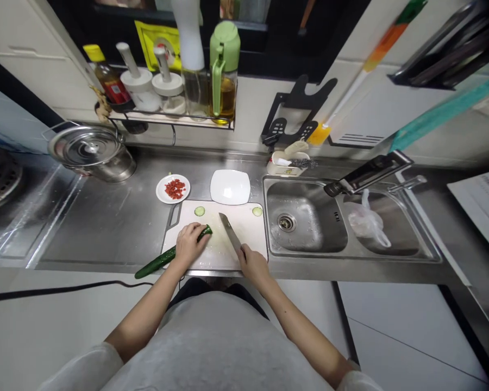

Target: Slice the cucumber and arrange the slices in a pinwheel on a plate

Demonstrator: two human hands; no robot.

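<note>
My left hand (190, 244) is closed over a long green cucumber (157, 263) that lies slanted across the left part of the white cutting board (215, 259). The cucumber's cut end shows just past my fingers. My right hand (253, 266) grips the handle of a knife (229, 229), whose blade points up and left over the board, apart from the cucumber. One cucumber slice (199, 211) lies near the board's top left, and another slice (257, 211) at its top right corner.
Behind the board stand a plate of chopped red pieces (175, 189) and a white square plate (230, 187). A double sink (305, 217) is on the right, with a plastic bag (369, 222) in it. A lidded steel pot (93, 152) stands at the back left, beside a bottle rack (171, 119).
</note>
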